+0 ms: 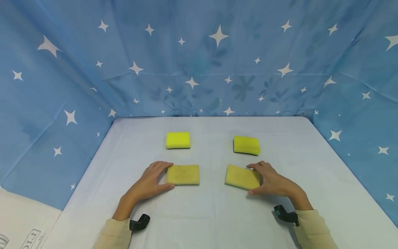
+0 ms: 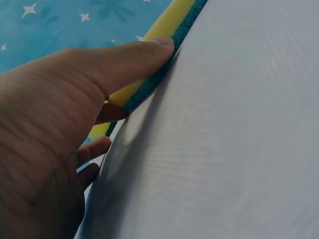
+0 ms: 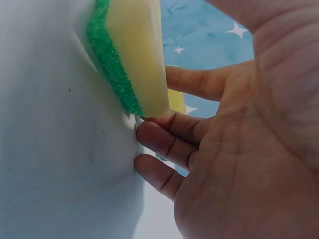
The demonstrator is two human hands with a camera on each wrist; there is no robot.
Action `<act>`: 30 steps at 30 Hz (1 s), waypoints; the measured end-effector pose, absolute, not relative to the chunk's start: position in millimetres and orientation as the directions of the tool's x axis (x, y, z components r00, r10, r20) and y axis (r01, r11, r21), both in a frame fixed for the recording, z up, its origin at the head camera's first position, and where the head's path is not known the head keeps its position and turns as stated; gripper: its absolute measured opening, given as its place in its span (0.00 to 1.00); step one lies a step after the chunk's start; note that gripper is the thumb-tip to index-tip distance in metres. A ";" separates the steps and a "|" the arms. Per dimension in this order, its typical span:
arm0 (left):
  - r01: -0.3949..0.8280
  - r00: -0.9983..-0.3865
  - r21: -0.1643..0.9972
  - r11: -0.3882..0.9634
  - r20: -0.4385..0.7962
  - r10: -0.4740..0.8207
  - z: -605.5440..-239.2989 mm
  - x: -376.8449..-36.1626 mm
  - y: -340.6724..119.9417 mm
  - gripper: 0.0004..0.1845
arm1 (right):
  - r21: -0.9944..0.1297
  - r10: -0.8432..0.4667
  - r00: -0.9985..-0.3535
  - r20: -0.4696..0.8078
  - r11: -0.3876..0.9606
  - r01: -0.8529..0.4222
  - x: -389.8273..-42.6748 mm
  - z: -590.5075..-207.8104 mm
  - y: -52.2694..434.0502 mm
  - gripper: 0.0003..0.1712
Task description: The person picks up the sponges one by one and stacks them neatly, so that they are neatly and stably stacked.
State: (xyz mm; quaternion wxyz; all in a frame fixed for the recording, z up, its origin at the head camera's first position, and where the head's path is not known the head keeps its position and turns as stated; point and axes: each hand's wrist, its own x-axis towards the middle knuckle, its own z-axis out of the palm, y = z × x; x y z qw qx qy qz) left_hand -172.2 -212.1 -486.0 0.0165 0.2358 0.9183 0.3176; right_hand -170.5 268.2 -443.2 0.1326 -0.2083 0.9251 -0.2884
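Note:
At the front left lies a pale yellow sponge (image 1: 183, 174) with a blue-green scouring layer beneath. My left hand (image 1: 152, 181) pinches its left end, thumb along the near edge (image 2: 144, 59) and fingertips at the far edge. Toward the right, another sponge (image 1: 242, 177) lies turned at an angle, its scouring layer green in the right wrist view (image 3: 134, 55). My right hand (image 1: 272, 180) spans the right end of it. The thumb stands just outside the near edge, while the fingers stay nearly straight around the far corner.
Two brighter yellow sponges lie farther back, one on the left (image 1: 178, 140) and one on the right (image 1: 246, 145). All rest on a white-covered table (image 1: 205, 214). Blue star-patterned curtains (image 1: 199, 58) enclose the back and sides. Each wrist wears a black camera mount (image 1: 139, 222).

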 end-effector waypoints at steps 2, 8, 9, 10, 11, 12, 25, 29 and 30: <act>0.420 -0.890 0.592 0.688 0.119 0.441 -486.2 -172.0 -212.1 0.42 | -0.588 -0.471 -0.873 -0.124 0.744 -0.318 -170.6 -443.8 268.2 0.52; 0.413 -0.892 0.595 0.689 0.114 0.437 -486.6 -171.9 -211.0 0.42 | -0.588 -0.467 -0.876 -0.122 0.745 -0.315 -170.7 -445.6 269.7 0.47; 0.413 -0.892 0.596 0.689 0.113 0.437 -486.6 -172.0 -210.7 0.42 | -0.599 -0.460 -0.879 -0.124 0.741 -0.304 -170.5 -446.0 270.5 0.47; 0.413 -0.893 0.594 0.690 0.114 0.436 -486.5 -171.9 -210.4 0.42 | -0.613 -0.453 -0.883 -0.124 0.735 -0.291 -170.3 -446.2 271.3 0.47; 0.415 -0.892 0.593 0.691 0.115 0.437 -486.5 -171.9 -210.1 0.42 | -0.626 -0.447 -0.886 -0.124 0.728 -0.280 -170.2 -446.4 272.4 0.47; 0.414 -0.892 0.592 0.691 0.114 0.437 -486.4 -172.0 -210.0 0.42 | -0.641 -0.440 -0.890 -0.121 0.719 -0.268 -170.2 -446.7 273.3 0.46; 0.409 -0.895 0.581 0.703 0.107 0.433 -486.5 -171.8 -210.2 0.43 | -0.702 -0.422 -0.906 -0.034 0.655 -0.278 -172.7 -451.0 279.8 0.44; 0.398 -0.900 0.583 0.709 0.099 0.423 -487.2 -171.3 -210.6 0.45 | -0.714 -0.420 -0.908 -0.008 0.638 -0.289 -173.4 -453.5 279.3 0.44; 0.393 -0.902 0.585 0.710 0.096 0.420 -486.9 -171.0 -210.7 0.45 | -0.714 -0.419 -0.908 -0.002 0.636 -0.292 -173.6 -454.5 278.8 0.44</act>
